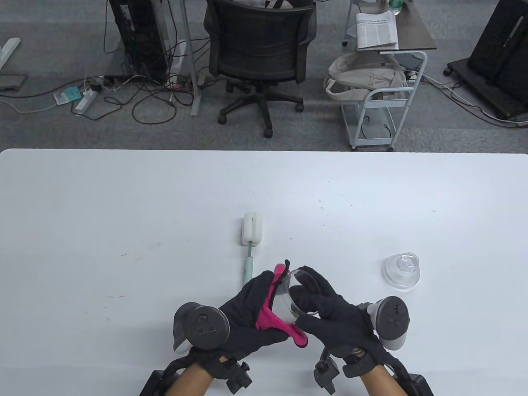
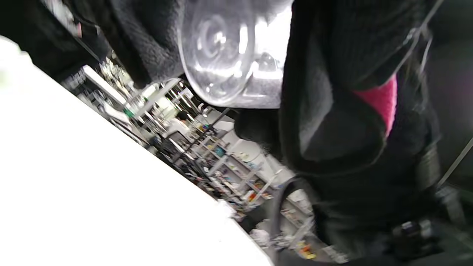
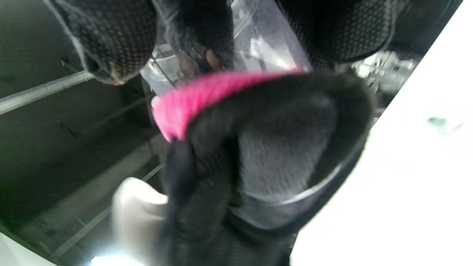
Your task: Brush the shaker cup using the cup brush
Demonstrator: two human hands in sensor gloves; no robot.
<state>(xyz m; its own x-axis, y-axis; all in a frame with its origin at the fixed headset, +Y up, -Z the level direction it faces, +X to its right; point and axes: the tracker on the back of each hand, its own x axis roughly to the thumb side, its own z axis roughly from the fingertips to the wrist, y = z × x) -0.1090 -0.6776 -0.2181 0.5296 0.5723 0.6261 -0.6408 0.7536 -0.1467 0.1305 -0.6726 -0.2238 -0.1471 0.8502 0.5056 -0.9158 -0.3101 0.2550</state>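
You gripped one clear shaker cup (image 1: pixel 298 298) with both hands, your left hand (image 1: pixel 251 313) and right hand (image 1: pixel 336 317), above the table (image 1: pixel 123 231). One cup brush (image 1: pixel 251 243) and one clear lid (image 1: pixel 403 270) lay on it, untouched.

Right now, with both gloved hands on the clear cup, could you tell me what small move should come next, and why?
Probably free the right hand and reach for the white sponge-headed cup brush. The clear plastic shaker cup is held off the white table between both hands, its clear domed lid already off, the brush untouched; the left hand could keep its grip.
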